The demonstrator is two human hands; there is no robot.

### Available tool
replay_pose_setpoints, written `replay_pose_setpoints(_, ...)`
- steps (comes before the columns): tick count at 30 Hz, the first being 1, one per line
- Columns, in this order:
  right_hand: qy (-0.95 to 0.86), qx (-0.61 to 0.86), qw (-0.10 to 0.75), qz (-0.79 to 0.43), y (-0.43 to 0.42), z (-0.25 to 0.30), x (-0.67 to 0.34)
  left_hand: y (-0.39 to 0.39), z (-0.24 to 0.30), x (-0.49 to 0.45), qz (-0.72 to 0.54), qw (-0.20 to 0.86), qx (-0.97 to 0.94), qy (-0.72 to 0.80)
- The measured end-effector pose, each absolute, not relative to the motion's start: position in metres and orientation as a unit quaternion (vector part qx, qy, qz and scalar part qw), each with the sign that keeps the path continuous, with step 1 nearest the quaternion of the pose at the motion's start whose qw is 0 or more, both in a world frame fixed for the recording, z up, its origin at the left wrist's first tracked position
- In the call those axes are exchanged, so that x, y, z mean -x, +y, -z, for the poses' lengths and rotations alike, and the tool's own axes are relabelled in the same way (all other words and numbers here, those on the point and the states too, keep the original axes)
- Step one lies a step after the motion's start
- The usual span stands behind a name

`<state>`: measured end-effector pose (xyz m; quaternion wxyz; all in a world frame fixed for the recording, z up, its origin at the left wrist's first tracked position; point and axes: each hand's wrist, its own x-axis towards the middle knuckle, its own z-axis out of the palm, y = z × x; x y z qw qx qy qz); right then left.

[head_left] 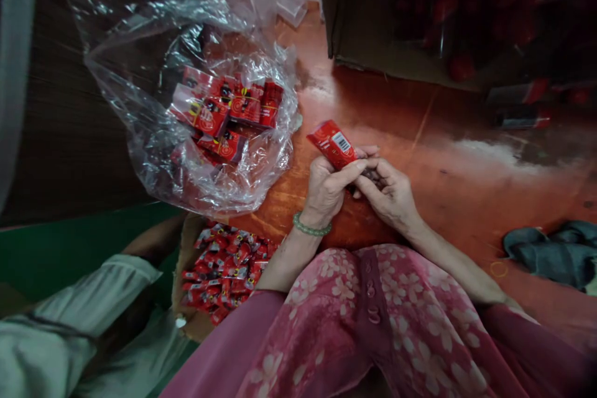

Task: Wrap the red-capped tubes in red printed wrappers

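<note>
A red printed packet with a white barcode label slants up from between my two hands, above the orange tabletop. My left hand, below a green bead bracelet, is closed round its lower part with the thumb on top. My right hand is closed too, thumb and forefinger pinching at the packet's lower end beside the left thumb. Something small and dark shows between the right fingers; its kind cannot be made out. Fingers hide the packet's lower end.
Left of my hands, an open clear plastic bag holds red printed packs. Below it, a cardboard box is full of small red packets. A carton stands at upper right. A dark cloth lies right; a person's sleeve is at lower left.
</note>
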<state>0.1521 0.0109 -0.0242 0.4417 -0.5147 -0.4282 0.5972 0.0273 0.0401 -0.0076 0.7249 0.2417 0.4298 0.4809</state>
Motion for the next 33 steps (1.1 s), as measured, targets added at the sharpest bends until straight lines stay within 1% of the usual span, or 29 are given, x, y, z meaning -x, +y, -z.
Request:
replay_pose_setpoints(2, -0.429, 0.509, 0.448, -0.597, 0.012, 0.023, -0.152, 0.039, 0.010, -0.029, -0.466, 0.740, -0.239, 0.422)
replay_pose_setpoints(6, -0.392, 0.461, 0.458, -0.651, 0.019, 0.018, -0.155, 0.039, 0.011, -0.027, -0.456, 0.742, -0.243, 0.427)
replay_pose_setpoints(11, -0.412, 0.461, 0.459, -0.638, 0.021, 0.018, -0.156, 0.039, 0.011, -0.023, -0.478, 0.723, -0.235, 0.441)
replay_pose_setpoints(13, -0.454, 0.489, 0.452, -0.592, 0.019, 0.019, -0.156, 0.040, 0.013, -0.023, -0.478, 0.726, -0.224, 0.440)
replay_pose_setpoints(18, -0.595, 0.535, 0.433, -0.416, 0.014, 0.025, -0.159, 0.042, 0.017, -0.025, -0.492, 0.716, -0.198, 0.454)
replay_pose_setpoints(21, -0.617, 0.526, 0.444, -0.381, 0.014, 0.028, -0.161, 0.042, 0.017, -0.027, -0.502, 0.704, -0.199, 0.462)
replay_pose_setpoints(23, -0.588, 0.517, 0.447, -0.433, 0.015, 0.028, -0.161, 0.041, 0.017, -0.027, -0.505, 0.703, -0.205, 0.457)
replay_pose_setpoints(27, -0.466, 0.463, 0.449, -0.606, 0.019, 0.022, -0.162, 0.037, 0.019, -0.026, -0.470, 0.741, -0.240, 0.415)
replay_pose_setpoints(30, -0.415, 0.431, 0.457, -0.658, 0.023, 0.018, -0.165, 0.033, 0.021, -0.025, -0.445, 0.760, -0.258, 0.397)
replay_pose_setpoints(33, -0.390, 0.412, 0.462, -0.682, 0.026, 0.019, -0.166, 0.030, 0.021, -0.024, -0.449, 0.761, -0.253, 0.395)
